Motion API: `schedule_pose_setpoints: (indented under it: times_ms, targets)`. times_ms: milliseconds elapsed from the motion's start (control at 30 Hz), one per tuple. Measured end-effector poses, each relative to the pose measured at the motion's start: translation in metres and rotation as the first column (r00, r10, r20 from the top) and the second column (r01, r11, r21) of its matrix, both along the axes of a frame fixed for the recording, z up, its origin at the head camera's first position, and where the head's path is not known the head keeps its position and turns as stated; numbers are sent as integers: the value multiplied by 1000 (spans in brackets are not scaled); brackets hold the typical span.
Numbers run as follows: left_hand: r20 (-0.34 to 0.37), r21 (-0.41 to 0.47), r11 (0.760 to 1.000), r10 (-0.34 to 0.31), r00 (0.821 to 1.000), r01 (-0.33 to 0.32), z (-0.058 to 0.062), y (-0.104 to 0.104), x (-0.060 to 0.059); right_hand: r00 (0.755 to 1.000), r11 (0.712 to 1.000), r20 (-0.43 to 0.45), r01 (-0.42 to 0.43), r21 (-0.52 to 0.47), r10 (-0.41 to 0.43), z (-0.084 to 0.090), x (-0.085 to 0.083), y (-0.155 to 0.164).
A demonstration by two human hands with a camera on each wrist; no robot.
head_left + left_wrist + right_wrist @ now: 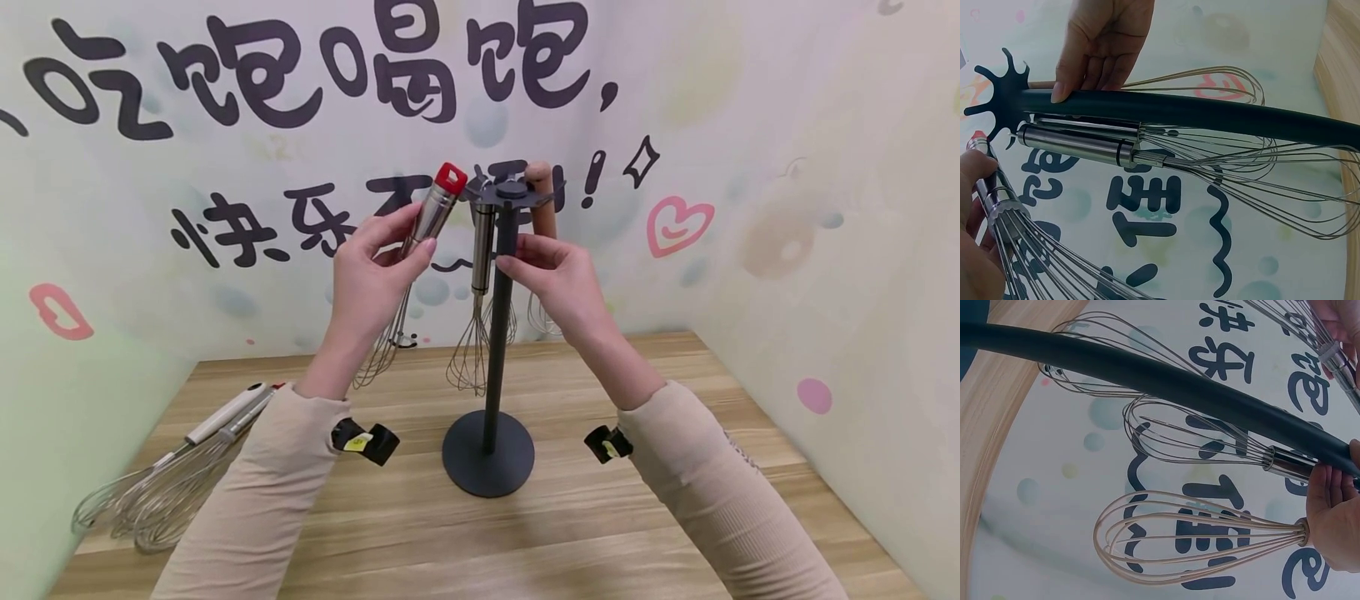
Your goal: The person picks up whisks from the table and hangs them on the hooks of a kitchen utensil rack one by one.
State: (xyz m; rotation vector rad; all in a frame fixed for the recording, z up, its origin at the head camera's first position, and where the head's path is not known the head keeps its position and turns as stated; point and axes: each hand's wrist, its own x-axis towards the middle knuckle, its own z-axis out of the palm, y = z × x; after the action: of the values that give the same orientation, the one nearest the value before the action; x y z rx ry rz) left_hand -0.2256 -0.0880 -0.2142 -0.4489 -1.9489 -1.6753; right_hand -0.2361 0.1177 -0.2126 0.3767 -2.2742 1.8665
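Note:
My left hand (367, 275) holds a steel whisk (432, 215) with a red end cap, tilted, its wires pointing down. The red cap is beside the hooked top of a black rack stand (496, 350). My right hand (566, 283) grips the stand's upright pole, thumb on the near side and fingers partly hidden behind. On the hooks hang a steel-handled whisk (1079, 145), a second steel whisk (1285, 460) behind the pole, and a whisk with a wooden handle (543, 208) beyond my right hand.
Several more whisks (195, 475) lie on the left of the wooden table (585, 517), one with a white handle. The stand's round base (468, 471) sits on the tabletop. A wall (750, 125) with printed lettering rises behind.

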Motion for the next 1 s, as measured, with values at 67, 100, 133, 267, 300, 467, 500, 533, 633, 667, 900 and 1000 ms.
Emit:
schedule_pose_setpoints:
  times_ms: [67, 100, 133, 267, 300, 467, 500, 533, 633, 667, 900, 1000]
  targets:
    - [9, -6, 1000, 0, 1000, 0, 1, -1, -1, 1000, 1000, -1, 2, -1, -2, 0, 0, 0]
    - [13, -12, 1000, 1, 1000, -1, 1, -1, -1, 1000, 1000, 1, 3, -2, -3, 1, 0, 0]
    - [17, -17, 1000, 1, 1000, -1, 1, -1, -2, 1000, 1000, 1, 5, 0, -5, 1, 0, 0]
    - [25, -37, 999, -2, 1000, 2, 2, -4, -4, 1000, 1000, 5, 10, 1, -10, 1, 1, -2]
    - [32, -47, 999, -5, 999, 6, 3, -5, -4, 1000, 1000, 7, 12, 4, -12, 1, 1, -2]
    - [62, -83, 996, -33, 998, 39, 4, -6, -4, 1000, 1000, 9, 14, 7, -14, 1, 0, -3]
    - [65, -86, 995, -36, 997, 42, 4, -6, -4, 1000, 1000, 6, 13, 9, -13, 1, 0, -4]
    - [68, -81, 995, -44, 997, 50, 3, -5, -4, 1000, 1000, 2, 11, 6, -11, 1, 0, -3]
    - [74, -60, 995, -71, 995, 75, 2, -2, -5, 1000, 1000, -3, 9, 3, -9, 1, 0, -3]
    - [75, -53, 995, -80, 994, 84, 1, -1, -5, 1000, 1000, -3, 10, 3, -10, 1, 0, -3]
    - [100, -41, 992, -116, 988, 120, -5, 2, -6, 1000, 1000, 2, 17, 16, -17, 1, 1, -3]
    - [129, -8, 989, -146, 981, 148, -7, 3, -7, 1000, 1000, 4, 18, 21, -18, 2, 2, -3]
